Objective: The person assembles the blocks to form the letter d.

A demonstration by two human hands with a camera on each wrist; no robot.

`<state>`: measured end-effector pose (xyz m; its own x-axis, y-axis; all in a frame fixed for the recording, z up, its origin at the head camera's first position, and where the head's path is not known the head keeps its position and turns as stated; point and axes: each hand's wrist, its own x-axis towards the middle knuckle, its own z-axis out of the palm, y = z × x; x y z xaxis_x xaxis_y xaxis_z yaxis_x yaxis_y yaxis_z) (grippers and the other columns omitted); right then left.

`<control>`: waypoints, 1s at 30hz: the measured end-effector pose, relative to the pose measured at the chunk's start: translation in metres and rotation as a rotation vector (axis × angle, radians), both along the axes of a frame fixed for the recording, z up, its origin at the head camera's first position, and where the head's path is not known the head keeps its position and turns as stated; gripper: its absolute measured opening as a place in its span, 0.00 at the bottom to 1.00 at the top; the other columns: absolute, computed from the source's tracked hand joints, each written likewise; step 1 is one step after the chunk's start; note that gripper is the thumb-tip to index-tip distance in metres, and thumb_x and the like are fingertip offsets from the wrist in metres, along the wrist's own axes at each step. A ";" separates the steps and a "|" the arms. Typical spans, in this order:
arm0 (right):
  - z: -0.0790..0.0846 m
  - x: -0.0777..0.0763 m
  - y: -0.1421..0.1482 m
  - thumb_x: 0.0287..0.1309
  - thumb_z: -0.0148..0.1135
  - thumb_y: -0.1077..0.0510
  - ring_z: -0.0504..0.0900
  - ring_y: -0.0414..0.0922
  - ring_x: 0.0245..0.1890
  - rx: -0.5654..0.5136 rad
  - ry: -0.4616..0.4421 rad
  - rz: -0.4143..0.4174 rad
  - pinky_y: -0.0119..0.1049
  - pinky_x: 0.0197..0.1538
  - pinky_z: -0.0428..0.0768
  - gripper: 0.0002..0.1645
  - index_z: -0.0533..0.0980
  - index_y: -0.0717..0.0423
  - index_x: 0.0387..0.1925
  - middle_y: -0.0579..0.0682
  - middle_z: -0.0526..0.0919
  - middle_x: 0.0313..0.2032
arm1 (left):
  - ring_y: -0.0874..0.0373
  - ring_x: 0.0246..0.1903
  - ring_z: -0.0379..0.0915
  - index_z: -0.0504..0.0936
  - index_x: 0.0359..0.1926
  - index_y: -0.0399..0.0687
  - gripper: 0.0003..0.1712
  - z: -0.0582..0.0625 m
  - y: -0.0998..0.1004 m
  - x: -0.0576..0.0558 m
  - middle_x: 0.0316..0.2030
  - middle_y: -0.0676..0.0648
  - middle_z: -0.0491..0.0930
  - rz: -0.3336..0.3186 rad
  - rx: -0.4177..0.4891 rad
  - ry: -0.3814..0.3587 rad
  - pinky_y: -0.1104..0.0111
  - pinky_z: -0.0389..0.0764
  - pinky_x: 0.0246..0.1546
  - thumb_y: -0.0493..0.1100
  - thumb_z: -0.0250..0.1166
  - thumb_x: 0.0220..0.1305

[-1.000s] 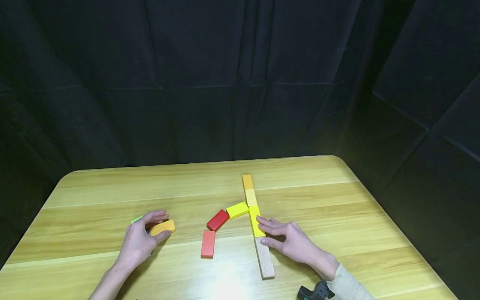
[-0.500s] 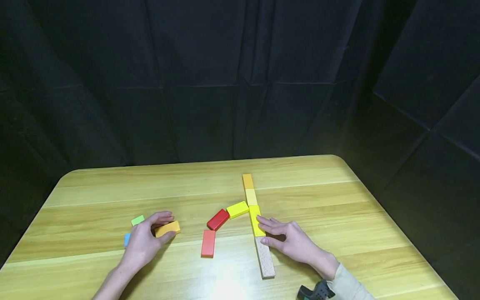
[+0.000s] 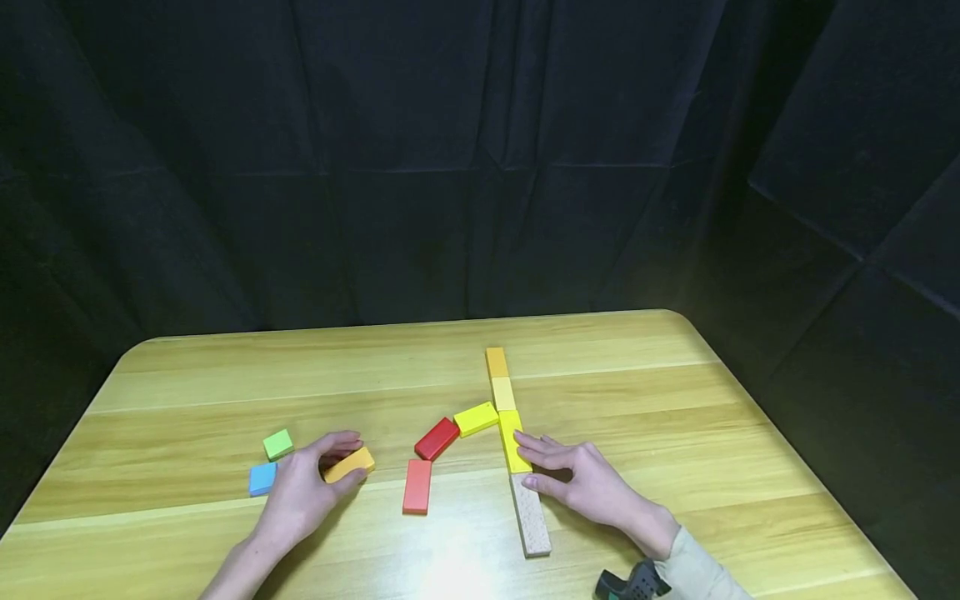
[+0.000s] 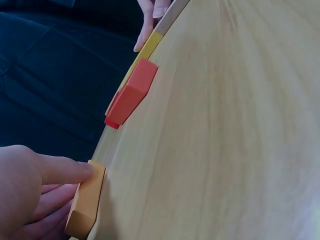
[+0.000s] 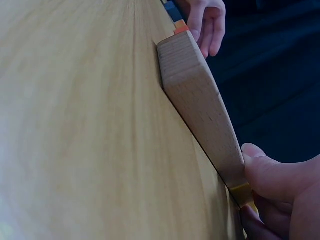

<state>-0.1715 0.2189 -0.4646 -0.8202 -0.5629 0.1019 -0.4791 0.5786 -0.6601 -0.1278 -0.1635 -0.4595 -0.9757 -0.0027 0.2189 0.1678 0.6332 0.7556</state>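
Note:
My left hand (image 3: pixel 303 492) pinches an orange block (image 3: pixel 352 463) between thumb and fingers, low over the table or resting on it; the left wrist view shows the thumb on the orange block (image 4: pixel 89 202). My right hand (image 3: pixel 577 479) rests with loosely extended fingers against a long yellow block (image 3: pixel 513 440), its thumb touching a pale speckled block (image 3: pixel 531 517). These two lie end to end, with a cream block (image 3: pixel 502 393) and an orange-yellow block (image 3: pixel 496 362) beyond. From the row's left side a short yellow block (image 3: pixel 476 419), a dark red block (image 3: pixel 437 439) and a light red block (image 3: pixel 417 487) curve toward me.
Left of my left hand lie a green block (image 3: pixel 278 444) and a blue block (image 3: pixel 262 479). A black device (image 3: pixel 633 581) sits by the right sleeve (image 3: pixel 697 567). Dark cloth (image 3: pixel 420 167) hangs behind the wooden table (image 3: pixel 637 375).
My left hand has slid right with the orange block, toward the red blocks, uncovering the green and blue blocks. My right hand stays where it was.

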 end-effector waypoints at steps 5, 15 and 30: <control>0.000 0.000 0.001 0.63 0.64 0.39 0.66 0.56 0.70 -0.002 -0.011 -0.007 0.58 0.70 0.64 0.32 0.77 0.52 0.62 0.39 0.71 0.68 | 0.58 0.40 0.83 0.84 0.52 0.43 0.24 0.001 0.005 0.001 0.41 0.51 0.87 -0.001 0.022 -0.046 0.68 0.84 0.44 0.36 0.77 0.52; 0.001 -0.001 0.000 0.63 0.63 0.38 0.66 0.55 0.70 0.010 0.002 -0.006 0.58 0.70 0.65 0.32 0.77 0.51 0.62 0.39 0.70 0.68 | 0.62 0.32 0.75 0.83 0.55 0.47 0.30 0.008 0.005 0.007 0.43 0.51 0.85 -0.062 0.030 -0.138 0.74 0.79 0.34 0.41 0.80 0.49; 0.001 0.001 0.000 0.63 0.63 0.39 0.66 0.55 0.70 -0.001 0.002 0.004 0.59 0.70 0.64 0.32 0.77 0.52 0.62 0.40 0.71 0.68 | 0.56 0.45 0.82 0.74 0.65 0.42 0.44 0.010 -0.013 0.021 0.56 0.43 0.80 -0.294 0.102 -0.233 0.73 0.83 0.47 0.42 0.81 0.46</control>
